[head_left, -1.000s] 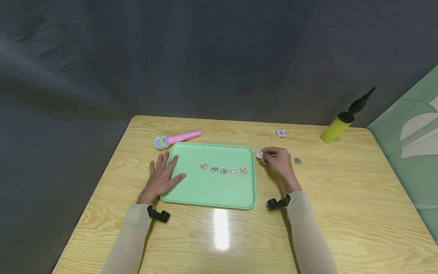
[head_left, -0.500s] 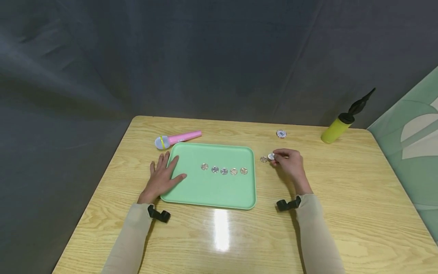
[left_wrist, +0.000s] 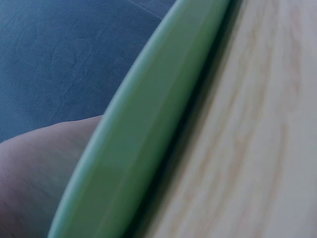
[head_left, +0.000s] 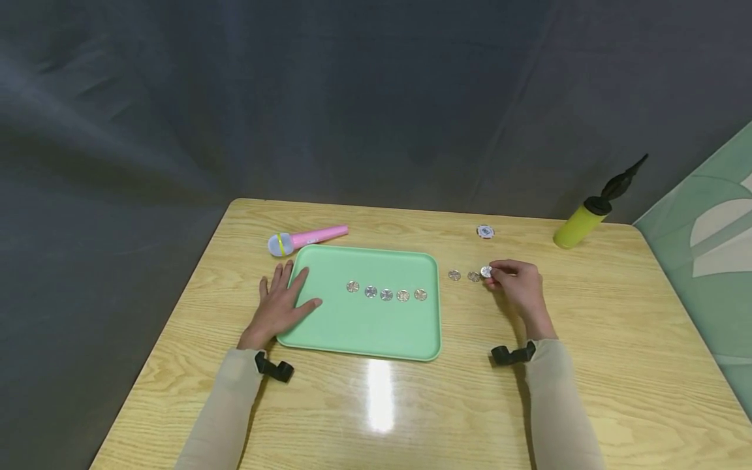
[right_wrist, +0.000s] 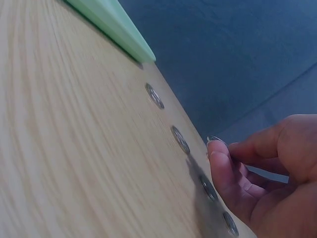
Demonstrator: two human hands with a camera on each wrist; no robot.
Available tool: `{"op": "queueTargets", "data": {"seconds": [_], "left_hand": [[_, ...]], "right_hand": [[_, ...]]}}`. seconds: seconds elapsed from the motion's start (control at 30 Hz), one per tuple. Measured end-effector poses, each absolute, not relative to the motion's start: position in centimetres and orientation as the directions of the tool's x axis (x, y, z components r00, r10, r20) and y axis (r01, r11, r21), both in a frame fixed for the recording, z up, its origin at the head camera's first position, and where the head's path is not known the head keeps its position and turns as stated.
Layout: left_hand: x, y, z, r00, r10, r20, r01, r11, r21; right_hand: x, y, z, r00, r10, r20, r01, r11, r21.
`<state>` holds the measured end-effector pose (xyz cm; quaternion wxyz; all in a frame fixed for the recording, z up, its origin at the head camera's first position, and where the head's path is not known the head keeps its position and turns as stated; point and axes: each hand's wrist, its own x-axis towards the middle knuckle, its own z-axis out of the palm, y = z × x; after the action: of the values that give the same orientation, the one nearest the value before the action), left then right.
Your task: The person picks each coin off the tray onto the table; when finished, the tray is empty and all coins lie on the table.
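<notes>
My left hand [head_left: 277,310] lies with fingers spread over the left rim of a pale green tray [head_left: 352,333]. A row of several silvery coins sits on the tray, among them one at the left end, a coin [head_left: 352,286]. Right of the tray, my right hand [head_left: 519,287] pinches a coin [head_left: 486,271] between thumb and fingertips, tilted up above the table. Just left of it, a coin [head_left: 454,275] and a second coin [head_left: 473,277] lie flat. In the right wrist view, another coin [right_wrist: 208,187] and one more coin [right_wrist: 230,224] lie below the hand.
A pink toy microphone [head_left: 317,235] lies behind the tray's left corner. At the back are a white poker chip [head_left: 485,232] and a yellow-green hand pump [head_left: 578,225] with a black top. A dark curtain [head_left: 376,98] hangs behind the wooden table [head_left: 634,326].
My right hand has moved right in steps, leaving coins on the table to its left, and still pinches a coin. The coin formerly seen right of it is now covered. My left hand stays put.
</notes>
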<state>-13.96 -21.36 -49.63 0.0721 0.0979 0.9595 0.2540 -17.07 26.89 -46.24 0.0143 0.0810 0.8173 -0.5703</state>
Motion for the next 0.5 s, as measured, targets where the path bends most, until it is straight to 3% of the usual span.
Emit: {"op": "queueTargets", "data": {"seconds": [0.5], "left_hand": [[-14.0, -21.4, -49.7, -0.971, 0.225, -0.086, 0.153, 0.852, 0.500]], "right_hand": [[-16.6, 29.5, -46.1, -0.977, 0.165, -0.137, 0.186, 0.334, -0.924]]}}
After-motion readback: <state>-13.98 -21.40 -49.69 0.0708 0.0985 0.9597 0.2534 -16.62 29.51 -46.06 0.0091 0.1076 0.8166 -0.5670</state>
